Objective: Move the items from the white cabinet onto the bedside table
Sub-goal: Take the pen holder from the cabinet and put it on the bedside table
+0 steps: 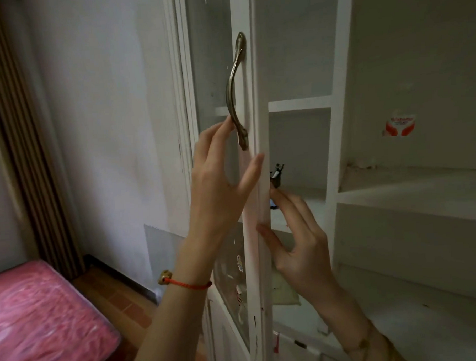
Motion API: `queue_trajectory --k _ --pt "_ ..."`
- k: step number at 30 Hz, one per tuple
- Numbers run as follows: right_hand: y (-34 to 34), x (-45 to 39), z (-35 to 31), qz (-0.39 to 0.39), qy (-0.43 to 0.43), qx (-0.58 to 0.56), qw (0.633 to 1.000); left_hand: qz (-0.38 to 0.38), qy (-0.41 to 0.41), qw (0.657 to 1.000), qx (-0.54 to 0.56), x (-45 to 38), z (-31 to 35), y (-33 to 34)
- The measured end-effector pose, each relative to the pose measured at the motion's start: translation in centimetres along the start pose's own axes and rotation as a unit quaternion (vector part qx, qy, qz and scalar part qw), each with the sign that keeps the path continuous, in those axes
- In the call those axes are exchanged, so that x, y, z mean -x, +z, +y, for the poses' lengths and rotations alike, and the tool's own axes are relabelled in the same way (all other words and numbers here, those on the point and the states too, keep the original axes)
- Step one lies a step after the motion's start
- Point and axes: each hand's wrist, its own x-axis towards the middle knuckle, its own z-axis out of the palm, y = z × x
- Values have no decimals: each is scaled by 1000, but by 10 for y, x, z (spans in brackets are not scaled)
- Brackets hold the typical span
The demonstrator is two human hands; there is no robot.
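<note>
The white cabinet (334, 99) stands with its glass door (255, 261) swung out, edge-on to me. My left hand (218, 186) pinches the door stile, fingertips on the lower end of the bronze handle (234, 90) and thumb on the door's edge. My right hand (299, 232) reaches past the door into a shelf, fingers spread and holding nothing. Its fingertips are next to a small blue item (273, 204). A small black clip-like object (276, 176) stands just above. A pale pouch (285, 291) lies on the shelf below. The bedside table is out of view.
A bed with a pink cover (41, 325) sits at the lower left, with a brown curtain (16, 135) behind it. A red-and-white sticker (399, 125) marks the cabinet's right compartment. A red tassel (276, 342) hangs low in the cabinet.
</note>
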Motion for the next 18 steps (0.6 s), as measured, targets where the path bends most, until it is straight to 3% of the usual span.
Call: queue_trajectory --k 18 --pt "96 -4 -94 -53 -45 -5 998 -2 2 997 -74 16 -54 -134"
